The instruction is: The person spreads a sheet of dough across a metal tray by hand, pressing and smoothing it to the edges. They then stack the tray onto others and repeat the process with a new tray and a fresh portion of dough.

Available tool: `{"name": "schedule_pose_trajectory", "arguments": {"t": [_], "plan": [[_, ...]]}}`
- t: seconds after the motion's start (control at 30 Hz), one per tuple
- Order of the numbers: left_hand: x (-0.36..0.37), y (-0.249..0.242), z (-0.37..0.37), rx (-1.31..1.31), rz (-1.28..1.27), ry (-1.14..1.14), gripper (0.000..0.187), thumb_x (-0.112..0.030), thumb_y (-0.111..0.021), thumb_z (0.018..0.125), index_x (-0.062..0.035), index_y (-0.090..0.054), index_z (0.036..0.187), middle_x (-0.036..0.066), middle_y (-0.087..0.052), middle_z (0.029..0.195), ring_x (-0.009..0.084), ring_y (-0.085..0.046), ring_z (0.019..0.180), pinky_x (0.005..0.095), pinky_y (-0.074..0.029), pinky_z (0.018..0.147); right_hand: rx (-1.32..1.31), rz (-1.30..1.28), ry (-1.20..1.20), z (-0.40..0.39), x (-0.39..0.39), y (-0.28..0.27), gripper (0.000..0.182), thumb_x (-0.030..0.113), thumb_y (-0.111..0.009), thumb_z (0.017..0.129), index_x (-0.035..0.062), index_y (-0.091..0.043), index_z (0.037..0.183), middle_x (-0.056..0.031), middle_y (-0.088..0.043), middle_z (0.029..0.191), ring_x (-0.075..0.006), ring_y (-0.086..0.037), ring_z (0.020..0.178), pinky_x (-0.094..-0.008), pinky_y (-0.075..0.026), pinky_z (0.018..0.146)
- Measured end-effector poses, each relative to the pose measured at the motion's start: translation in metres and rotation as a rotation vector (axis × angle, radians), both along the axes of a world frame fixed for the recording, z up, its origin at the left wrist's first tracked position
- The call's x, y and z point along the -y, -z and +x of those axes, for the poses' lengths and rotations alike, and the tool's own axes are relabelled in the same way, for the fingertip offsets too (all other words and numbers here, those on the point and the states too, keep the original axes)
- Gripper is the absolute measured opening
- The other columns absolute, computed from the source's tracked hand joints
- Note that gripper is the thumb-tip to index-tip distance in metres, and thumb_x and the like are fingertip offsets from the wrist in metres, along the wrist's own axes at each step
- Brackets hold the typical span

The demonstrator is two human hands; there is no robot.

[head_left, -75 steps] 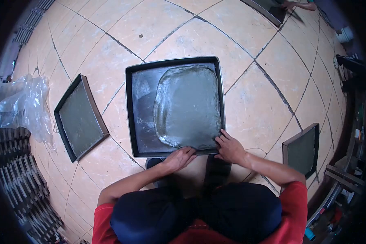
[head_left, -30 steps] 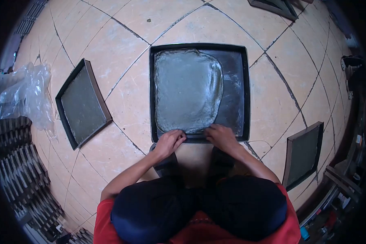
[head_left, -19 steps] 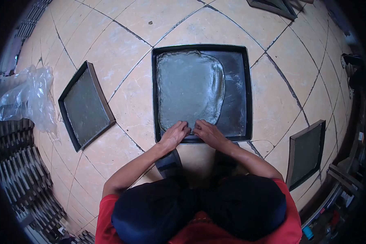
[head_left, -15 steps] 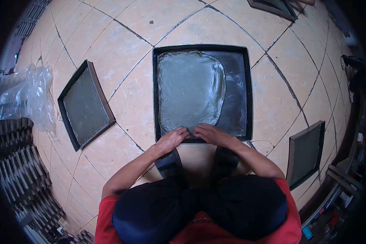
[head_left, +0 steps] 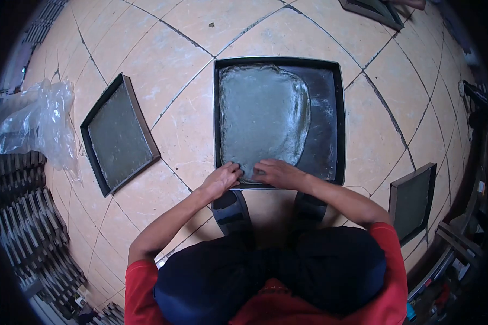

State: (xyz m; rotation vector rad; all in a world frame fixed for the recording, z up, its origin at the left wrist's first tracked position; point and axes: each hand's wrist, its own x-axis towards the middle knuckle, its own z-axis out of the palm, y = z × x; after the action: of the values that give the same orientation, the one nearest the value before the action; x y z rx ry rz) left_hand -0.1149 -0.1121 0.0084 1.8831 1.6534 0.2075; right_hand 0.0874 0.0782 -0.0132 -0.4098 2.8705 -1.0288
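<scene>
Head view: a person crouches on the tiled floor over a dark tray.
Left hand: fingers loosely spread, tips pressing the near edge of the grey slab.
Right hand: fingers flat on the same edge, close beside the left.
Slab: fills the tray's left part, just ahead of both hands.
Change: 2.5 s ago the slab lay toward the tray's right side.

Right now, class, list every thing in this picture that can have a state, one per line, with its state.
Big tray: flat on floor, partly covered.
Grey sheet: spread, lying toward the tray's left side.
Left hand: fingers on the sheet's near edge.
Right hand: fingers on the sheet's near edge.
Left small tray: filled.
Right small tray: filled.
Plastic bag: crumpled.
</scene>
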Motion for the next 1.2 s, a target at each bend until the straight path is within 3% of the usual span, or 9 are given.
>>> {"name": "schedule_pose_trajectory", "arguments": {"t": [0.17,0.3,0.43,0.53,0.63,0.73,0.77,0.87,1.2], "plan": [[-0.007,0.011,-0.008,-0.132,0.032,0.177,0.027,-0.012,-0.060,0.088,-0.0029,-0.066,0.113,0.012,-0.061,0.110,0.0282,-0.062,0.109,0.0365,-0.053,0.095,-0.135,0.169,-0.120,-0.002,0.000,0.018,0.035,0.017,-0.058,0.094,0.0156,-0.065,0.128,-0.0024,-0.057,0.115,-0.0192,-0.059,0.113,-0.0351,-0.050,0.094],[-0.001,0.011,-0.018,0.019,0.098,0.292,0.022,-0.014,-0.056,0.090,-0.0027,-0.066,0.107,0.013,-0.062,0.109,0.0275,-0.064,0.107,0.0357,-0.054,0.094,-0.187,0.181,-0.167,-0.002,-0.002,0.017,0.036,0.018,-0.057,0.093,0.0144,-0.065,0.129,-0.0010,-0.059,0.120,-0.0175,-0.058,0.117,-0.0350,-0.049,0.095],[0.017,0.012,-0.026,0.017,-0.046,0.282,0.022,-0.014,-0.055,0.092,-0.0008,-0.065,0.106,0.014,-0.065,0.103,0.0286,-0.068,0.100,0.0339,-0.054,0.093,-0.200,0.198,-0.260,-0.011,0.002,0.023,0.039,0.017,-0.057,0.094,0.0089,-0.066,0.132,-0.0009,-0.062,0.140,-0.0179,-0.056,0.133,-0.0355,-0.045,0.108],[0.036,0.001,-0.019,-0.265,0.034,0.394,0.028,-0.016,-0.055,0.096,-0.0001,-0.069,0.115,0.013,-0.070,0.096,0.0288,-0.071,0.100,0.0499,-0.037,0.122,-0.230,0.219,-0.298,-0.028,0.005,0.022,0.041,0.017,-0.056,0.096,0.0096,-0.064,0.136,-0.0017,-0.059,0.148,-0.0196,-0.053,0.140,-0.0363,-0.043,0.112],[0.037,-0.032,0.000,-0.461,-0.148,0.359,0.035,-0.020,-0.051,0.100,0.0026,-0.066,0.122,0.016,-0.073,0.106,0.0298,-0.070,0.112,0.0635,-0.015,0.129,-0.209,0.105,-0.293,-0.040,0.012,0.044,0.048,0.021,-0.048,0.104,0.0118,-0.052,0.151,-0.0024,-0.047,0.163,-0.0203,-0.038,0.154,-0.0444,-0.027,0.128],[0.044,-0.050,0.008,-0.467,-0.057,0.136,0.044,-0.031,-0.052,0.103,0.0028,-0.065,0.128,0.018,-0.073,0.112,0.0305,-0.059,0.133,0.0675,-0.002,0.128,-0.146,0.164,-0.369,-0.055,0.014,0.040,0.052,0.027,-0.046,0.105,0.0133,-0.047,0.155,-0.0019,-0.040,0.168,-0.0209,-0.031,0.158,-0.0512,-0.014,0.133],[0.039,-0.057,0.012,-0.400,-0.308,0.082,0.051,-0.038,-0.054,0.102,0.0020,-0.065,0.132,0.018,-0.069,0.125,0.0299,-0.046,0.146,0.0702,0.000,0.126,-0.116,0.217,-0.407,-0.059,0.018,0.033,0.053,0.029,-0.046,0.105,0.0139,-0.046,0.156,-0.0017,-0.038,0.169,-0.0211,-0.029,0.159,-0.0534,-0.010,0.134],[0.053,-0.033,0.022,-0.486,-0.186,-0.007,0.046,-0.032,-0.055,0.102,0.0010,-0.065,0.132,0.015,-0.063,0.135,0.0288,-0.045,0.146,0.0708,-0.002,0.126,-0.217,0.235,-0.344,-0.066,0.033,0.062,0.056,0.032,-0.048,0.104,0.0153,-0.046,0.157,-0.0010,-0.037,0.170,-0.0219,-0.029,0.159,-0.0546,-0.007,0.134],[0.068,-0.011,0.005,-0.431,0.031,-0.093,0.031,-0.017,-0.059,0.095,-0.0043,-0.067,0.121,0.012,-0.068,0.120,0.0273,-0.056,0.135,0.0727,-0.016,0.124,-0.109,0.269,-0.275,-0.079,0.047,0.050,0.056,0.029,-0.053,0.101,0.0193,-0.049,0.155,-0.0021,-0.041,0.167,-0.0216,-0.035,0.156,-0.0565,-0.012,0.132]]}}
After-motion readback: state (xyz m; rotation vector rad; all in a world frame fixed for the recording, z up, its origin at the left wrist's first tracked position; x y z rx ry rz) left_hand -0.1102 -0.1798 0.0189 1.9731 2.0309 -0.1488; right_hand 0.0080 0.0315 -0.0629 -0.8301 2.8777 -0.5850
